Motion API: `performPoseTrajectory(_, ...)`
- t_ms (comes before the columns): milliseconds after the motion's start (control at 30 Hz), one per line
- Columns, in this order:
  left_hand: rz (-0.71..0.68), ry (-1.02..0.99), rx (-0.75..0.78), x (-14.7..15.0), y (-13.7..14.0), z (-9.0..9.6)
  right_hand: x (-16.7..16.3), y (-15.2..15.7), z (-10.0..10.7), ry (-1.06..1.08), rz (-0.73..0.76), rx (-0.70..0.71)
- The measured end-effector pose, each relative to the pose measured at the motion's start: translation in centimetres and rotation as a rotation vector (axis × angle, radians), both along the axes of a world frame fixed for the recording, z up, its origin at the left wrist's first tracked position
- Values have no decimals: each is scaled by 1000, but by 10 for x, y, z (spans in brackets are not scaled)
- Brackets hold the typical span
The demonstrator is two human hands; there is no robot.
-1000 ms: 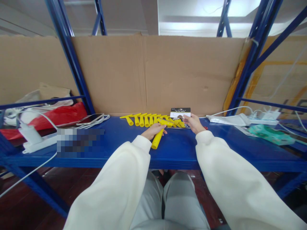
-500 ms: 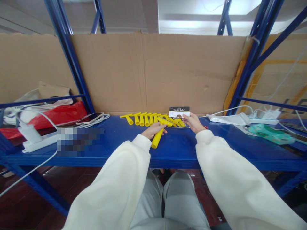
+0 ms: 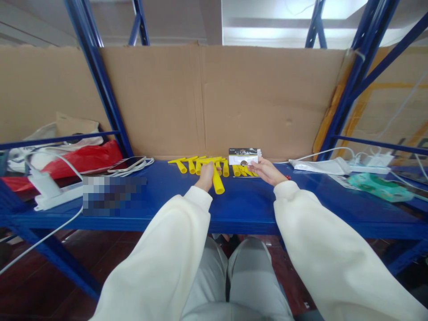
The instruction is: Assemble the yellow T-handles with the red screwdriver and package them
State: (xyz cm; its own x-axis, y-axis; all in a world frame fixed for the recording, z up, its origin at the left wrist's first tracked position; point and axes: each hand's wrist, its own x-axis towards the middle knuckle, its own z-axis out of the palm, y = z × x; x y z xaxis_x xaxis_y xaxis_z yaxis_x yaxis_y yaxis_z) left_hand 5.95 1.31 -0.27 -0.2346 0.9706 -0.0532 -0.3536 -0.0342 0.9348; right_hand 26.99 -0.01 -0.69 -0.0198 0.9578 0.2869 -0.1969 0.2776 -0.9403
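My left hand (image 3: 204, 177) is closed around a yellow T-shaped tool (image 3: 218, 183), whose round hollow-looking handle points toward me and whose flat crossbar lies on the far side. My right hand (image 3: 265, 171) grips a small black-and-white box (image 3: 243, 158) by its right end, with the fingers partly hidden. Behind my left hand, several more yellow T-shaped tools (image 3: 181, 166) lie in a row on the blue shelf. Below the box is a group of yellow pieces (image 3: 245, 171), too small to make out clearly.
A cardboard panel (image 3: 267, 102) backs the blue shelf (image 3: 167, 196). To the left are a phone (image 3: 127, 164), a white power strip (image 3: 60, 196) and a red bag (image 3: 83, 160). On the right lie a white pouch (image 3: 319, 166), cables and a green packet (image 3: 379, 186).
My left hand has turned the yellow tool so its crossbar lies level and its handle points at me. My right hand has brought the box slightly left, closer to the tool.
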Motion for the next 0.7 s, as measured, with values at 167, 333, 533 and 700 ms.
performPoseTrajectory(167, 207, -178, -7, -11, 10, 6, -1, -4, 1, -21, 87, -22)
performPoseTrajectory(333, 341, -275, 28, -17, 17, 5, -1, -3, 0, -24, 133, -43)
performPoseTrajectory(533, 266, -232, 24, -12, 9, 4, -2, -3, -1, -55, 198, -43)
performPoseTrajectory(700, 132, -224, 20, -8, 2, 5, -4, -3, -3, -65, 221, -48)
